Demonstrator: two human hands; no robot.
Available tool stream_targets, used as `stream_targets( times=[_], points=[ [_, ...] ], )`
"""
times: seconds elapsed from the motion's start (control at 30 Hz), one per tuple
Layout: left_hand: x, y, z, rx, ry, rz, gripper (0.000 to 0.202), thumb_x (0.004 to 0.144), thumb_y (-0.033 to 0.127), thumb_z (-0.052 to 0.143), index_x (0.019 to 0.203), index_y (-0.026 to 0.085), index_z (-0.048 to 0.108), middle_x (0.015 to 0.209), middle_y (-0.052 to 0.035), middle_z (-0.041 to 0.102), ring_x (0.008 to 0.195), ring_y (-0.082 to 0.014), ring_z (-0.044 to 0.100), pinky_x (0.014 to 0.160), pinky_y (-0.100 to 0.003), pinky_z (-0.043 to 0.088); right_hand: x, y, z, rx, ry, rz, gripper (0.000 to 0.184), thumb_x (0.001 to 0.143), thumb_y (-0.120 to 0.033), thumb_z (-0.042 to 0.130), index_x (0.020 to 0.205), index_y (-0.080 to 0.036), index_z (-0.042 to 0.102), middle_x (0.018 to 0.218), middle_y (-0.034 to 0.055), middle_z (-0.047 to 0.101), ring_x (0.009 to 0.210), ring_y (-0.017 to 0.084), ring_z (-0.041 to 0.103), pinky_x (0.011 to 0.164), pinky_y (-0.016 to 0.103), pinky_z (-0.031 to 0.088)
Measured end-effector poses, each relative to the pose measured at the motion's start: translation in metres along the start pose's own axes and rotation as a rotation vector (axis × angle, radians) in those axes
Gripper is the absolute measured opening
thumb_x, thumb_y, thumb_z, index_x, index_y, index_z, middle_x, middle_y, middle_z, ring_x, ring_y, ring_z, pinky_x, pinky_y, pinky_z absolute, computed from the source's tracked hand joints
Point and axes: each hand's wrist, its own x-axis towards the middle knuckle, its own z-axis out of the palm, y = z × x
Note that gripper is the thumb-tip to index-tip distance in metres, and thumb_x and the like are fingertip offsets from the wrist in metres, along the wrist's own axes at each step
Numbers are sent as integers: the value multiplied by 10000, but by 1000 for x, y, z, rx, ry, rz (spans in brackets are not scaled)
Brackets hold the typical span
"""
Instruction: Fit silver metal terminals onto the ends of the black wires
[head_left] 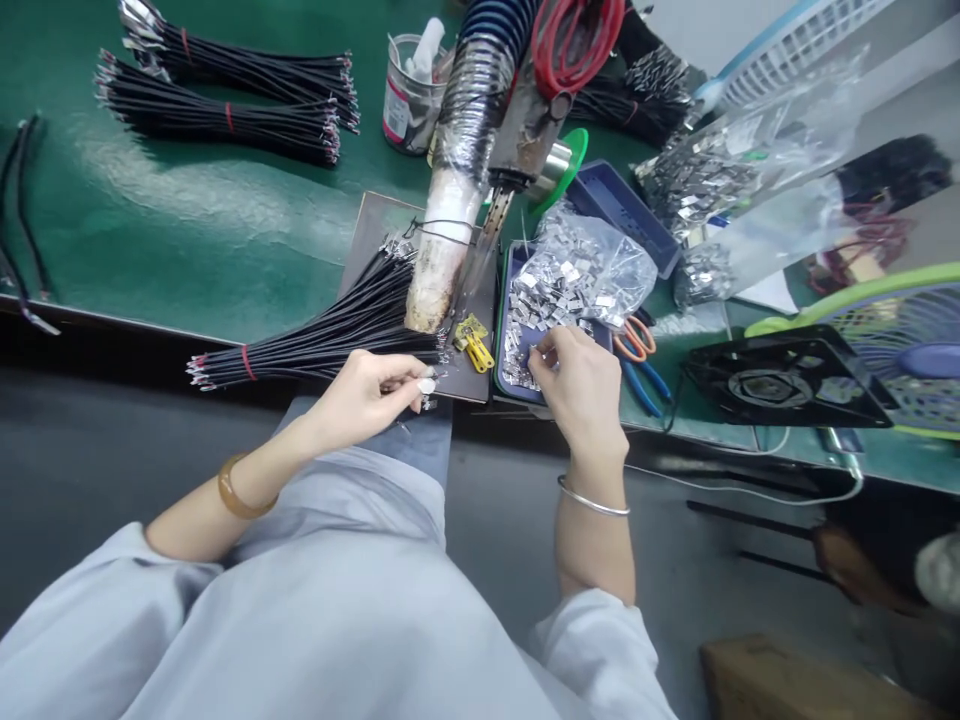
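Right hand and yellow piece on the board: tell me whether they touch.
Apart. In the head view, the rim of the blue tray lies between the right hand and the yellow piece, leaving a plain gap.

Pale-grey sleeves [105, 600], 2 bangles [229, 492]

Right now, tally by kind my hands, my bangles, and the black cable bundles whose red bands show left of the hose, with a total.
Hands: 2, left hand and right hand
Bangles: 2, brown bangle and silver bangle
Cable bundles: 3, far bundle, middle bundle and near bundle
Total: 7
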Motion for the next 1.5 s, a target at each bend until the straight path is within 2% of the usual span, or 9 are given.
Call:
stream_targets(
  times=[0.1, 0.2, 0.3, 0.43, 0.6, 0.87, 1.07, 1.3, 1.5],
  points=[
    [3, 4, -1, -282, 23, -195, 132, 828, 274, 688, 809, 146, 665, 570, -9, 697, 501, -115, 633, 535, -205, 490, -4, -9, 3, 121, 179, 46, 194, 794, -141, 572, 678, -253, 466, 644, -17, 584, 571, 160, 541, 576, 298, 390],
    [5, 7, 1, -373, 59, -254, 138, 746, 235, 737, 806, 149, 647, 559, 4, 684, 497, -111, 630, 526, -195, 481, -19, -40, 3, 389, 409, 111, 150, 846, -201, 639, 734, -244, 549, 718, -20, 666, 559, 138, 604, 561, 282, 486],
    [5, 10, 4, -389, 90, -261, 120, 718, 198, 733, 776, 151, 639, 555, 14, 672, 495, -102, 622, 527, -188, 478, -40, -80, 8, 636, 538, 100, 112, 906, -230, 679, 807, -239, 629, 861, 10, 738, 765, 171, 737, 654, 304, 588],
    [4, 15, 6, -360, 123, -219, 88, 734, 190, 726, 763, 143, 657, 611, 0, 683, 539, -99, 625, 562, -195, 505, -53, -112, 20, 837, 421, 71, 72, 906, -200, 692, 854, -242, 719, 921, 23, 767, 868, 175, 750, 740, 325, 635],
    [1, 17, 7, -245, 138, -157, 80, 781, 215, 709, 783, 135, 707, 694, -19, 701, 613, -106, 627, 592, -199, 513, -48, -113, 31, 1041, 258, 151, 49, 872, -222, 708, 837, -224, 742, 933, 42, 773, 843, 179, 762, 699, 307, 656],
    [-2, 13, 8, 76, 121, 16, 108, 865, 206, 668, 829, 154, 756, 689, -2, 721, 549, -86, 537, 534, -198, 420, -52, -109, 23, 849, 290, 61, 88, 904, -191, 682, 877, -246, 746, 963, 36, 779, 900, 193, 761, 770, 344, 663],
    [-5, 3, 9, 128, 136, 172, 158, 919, 211, 636, 855, 182, 778, 844, -57, 801, 737, -152, 715, 710, -235, 542, -54, -109, 23, 832, 283, 38, 99, 904, -164, 678, 868, -247, 720, 971, 26, 775, 911, 189, 758, 802, 358, 654],
    [-2, 11, 1, -266, 21, -218, 212, 869, 307, 671, 744, 136, 692, 552, -10, 660, 490, -104, 569, 517, -206, 465, -55, -119, 36, 718, 444, 34, 99, 925, -184, 664, 921, -262, 725, 982, 32, 773, 927, 205, 760, 813, 384, 643],
    [5, 14, 1, -436, 17, -339, 186, 740, 291, 735, 692, 140, 638, 453, 67, 465, 419, -43, 364, 436, -175, 290, -62, -116, 35, 668, 630, -116, 219, 935, -131, 646, 1083, -282, 703, 1004, 35, 788, 915, 197, 772, 771, 347, 653]
  ],
)
